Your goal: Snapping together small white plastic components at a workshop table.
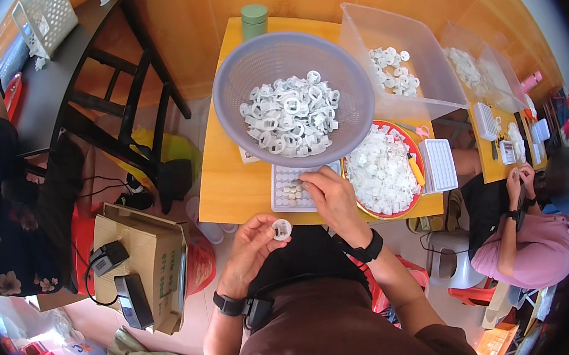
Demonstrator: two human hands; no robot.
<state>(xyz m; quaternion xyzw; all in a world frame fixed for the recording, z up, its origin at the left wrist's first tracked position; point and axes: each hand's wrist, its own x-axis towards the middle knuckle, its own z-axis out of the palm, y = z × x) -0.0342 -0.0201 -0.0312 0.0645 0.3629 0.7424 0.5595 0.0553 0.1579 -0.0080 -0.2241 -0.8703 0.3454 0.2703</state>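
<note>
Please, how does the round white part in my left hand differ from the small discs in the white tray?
Size: the round white part looks clearly larger than the small discs. Colour: the part is white with dark detail inside; the discs look greyish beige. Place: the part is held in the left hand, while the discs lie in the white tray, near the right hand. Both look round.

1 prpl clndr [353, 92], 1 grn jar [254, 22], 1 red-rim basin [409, 141], 2 own hands [245, 250] [336, 198].
</note>
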